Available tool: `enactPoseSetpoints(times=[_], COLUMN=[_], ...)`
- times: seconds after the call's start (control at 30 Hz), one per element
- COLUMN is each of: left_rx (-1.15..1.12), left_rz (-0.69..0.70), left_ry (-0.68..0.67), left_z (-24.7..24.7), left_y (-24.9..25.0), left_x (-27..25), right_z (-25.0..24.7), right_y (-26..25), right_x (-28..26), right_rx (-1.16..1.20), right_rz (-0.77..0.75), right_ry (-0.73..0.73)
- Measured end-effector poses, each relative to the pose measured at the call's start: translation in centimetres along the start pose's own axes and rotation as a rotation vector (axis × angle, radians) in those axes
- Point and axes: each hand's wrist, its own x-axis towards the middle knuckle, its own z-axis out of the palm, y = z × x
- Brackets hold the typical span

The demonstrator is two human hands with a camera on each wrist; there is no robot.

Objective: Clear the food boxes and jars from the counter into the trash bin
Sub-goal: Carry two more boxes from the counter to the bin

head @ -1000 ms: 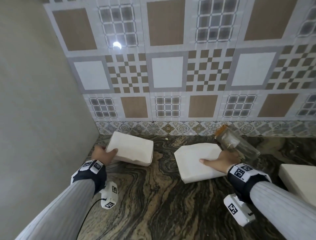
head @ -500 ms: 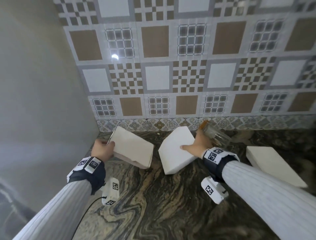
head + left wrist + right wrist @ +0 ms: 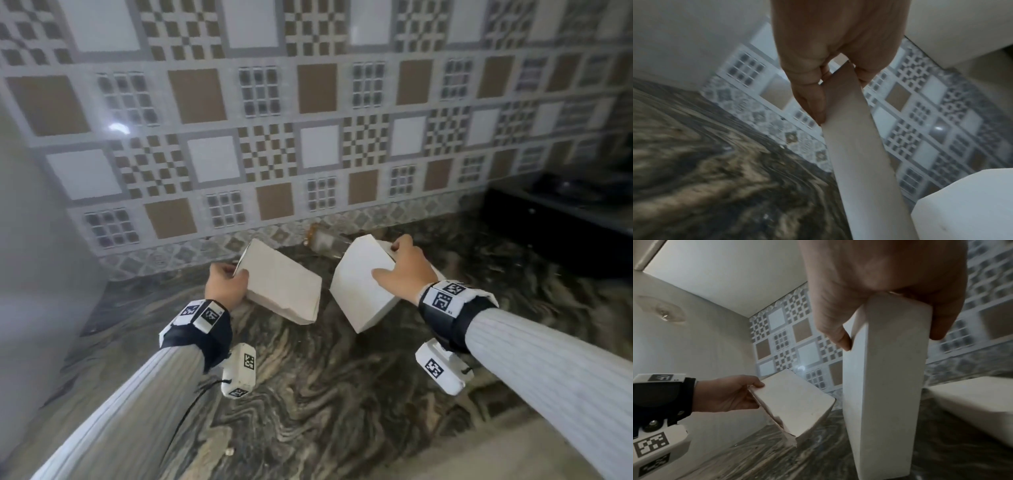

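Note:
Two white food boxes are held tilted above the dark marbled counter (image 3: 325, 394). My left hand (image 3: 233, 274) pinches the left box (image 3: 281, 287) by its near-left corner; in the left wrist view that hand (image 3: 840, 100) pinches the box's edge (image 3: 855, 162). My right hand (image 3: 388, 260) grips the right box (image 3: 363, 291) from its right side, thumb on the top face; the right wrist view shows this hand (image 3: 890, 340) clamped round the box (image 3: 884, 394). A glass jar (image 3: 325, 241) lies on its side by the backsplash, behind and between the boxes.
A third white box (image 3: 972, 402) lies on the counter to the right of my right hand. A black appliance (image 3: 555, 226) stands at the far right. A grey wall (image 3: 41, 274) closes the left side. No trash bin is in view.
Both boxes have come up off the counter and tilted more steeply. My right hand has shifted its grip to the box's right side, and the view has swung right.

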Motion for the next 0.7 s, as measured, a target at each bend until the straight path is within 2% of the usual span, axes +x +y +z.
enactPoseSetpoints(times=[0.17,0.37,0.53,0.7], left_rx=[0.022,-0.035,0.009,0.072], left_rz=[0.165,0.245,0.312,0.312], left_ry=[-0.231,-0.491,-0.694,-0.874], left_z=[11.3,26.2,36.8,44.5], left_y=[6.2,12.6,14.9,14.4], left_x=[-5.7,-18.5,-31.8,-43.1], right_z=[-9.8,-21.2,-28.6,-32.8], right_y=[9.3,22.3,33.1,41.9], right_x=[-4.2,-12.5,-20.9,-28.2], right_rx=[0.025,-0.002,-0.020,-0.071], right_rz=[0.194,0.462,0.667,0.850], right_ry=[0.163,0.353,0.452,0.534])
